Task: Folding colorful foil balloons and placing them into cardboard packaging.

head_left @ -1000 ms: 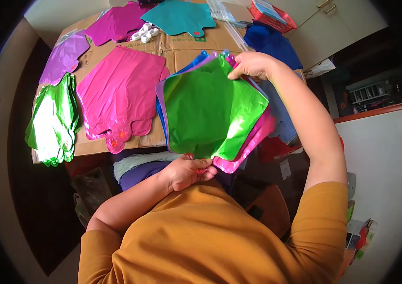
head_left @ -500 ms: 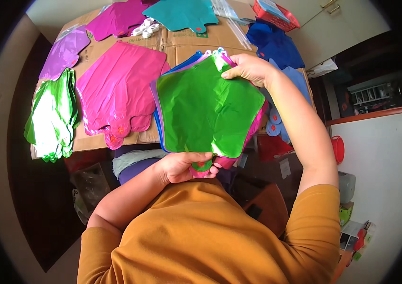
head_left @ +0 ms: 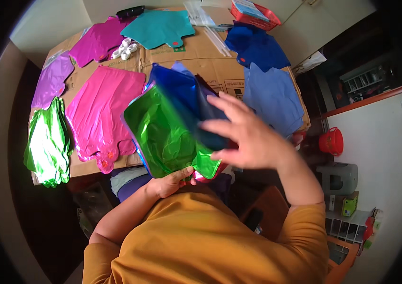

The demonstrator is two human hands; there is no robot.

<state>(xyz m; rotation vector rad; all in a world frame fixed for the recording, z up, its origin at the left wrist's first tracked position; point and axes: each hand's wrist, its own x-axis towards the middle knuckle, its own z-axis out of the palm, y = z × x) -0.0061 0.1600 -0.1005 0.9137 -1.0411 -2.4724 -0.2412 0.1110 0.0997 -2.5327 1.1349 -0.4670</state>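
My left hand point(head_left: 170, 182) grips the lower end of a bunch of flat foil balloons point(head_left: 172, 123): a green one in front, dark blue and red ones behind. My right hand point(head_left: 248, 135) is spread flat, fingers apart, against the blue balloon point(head_left: 182, 92) of the bunch, blurred from motion. I cannot tell whether its fingers pinch the foil. The bunch is held above the near edge of a cardboard-covered table point(head_left: 210, 61).
Sorted flat balloons lie on the cardboard: a green stack point(head_left: 47, 142), pink point(head_left: 99, 113), purple point(head_left: 52, 80), magenta point(head_left: 99, 40), teal point(head_left: 158, 28), dark blue point(head_left: 258, 47), light blue point(head_left: 272, 97). White clips point(head_left: 125, 48) and a red basket point(head_left: 253, 12) are at the back. A red bucket point(head_left: 331, 141) stands on the floor to the right.
My right hand left the bunch's top edge and came down flat across its front. The green balloon swung left, exposing the blue ones behind it.
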